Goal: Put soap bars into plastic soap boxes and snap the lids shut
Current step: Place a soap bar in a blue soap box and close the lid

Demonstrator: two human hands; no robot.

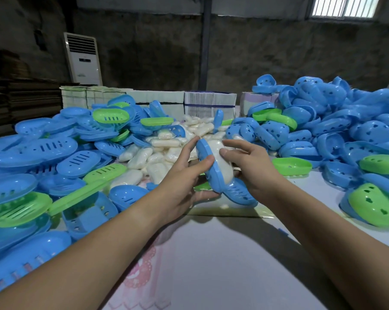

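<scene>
Item: soap bar going into blue box — lid not yet shut.
My left hand (184,175) grips the slotted blue box half (209,166) on edge; my right hand (247,166) pinches the smooth, wrapped white soap bar (222,162) against it. Best seat it flush first — glossy hard-plastic shells (77,159) heap the tabletop (233,253).

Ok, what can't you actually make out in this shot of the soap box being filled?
Head view only:
- Blue soap box: its open side faces away, so how the white soap bar seats is unclear.
- Right hand: its fingers hide the bar's far side.
- Left hand: its palm hides what lies underneath.
- Second blue half: whether it is hinged to the box is hidden.
</scene>
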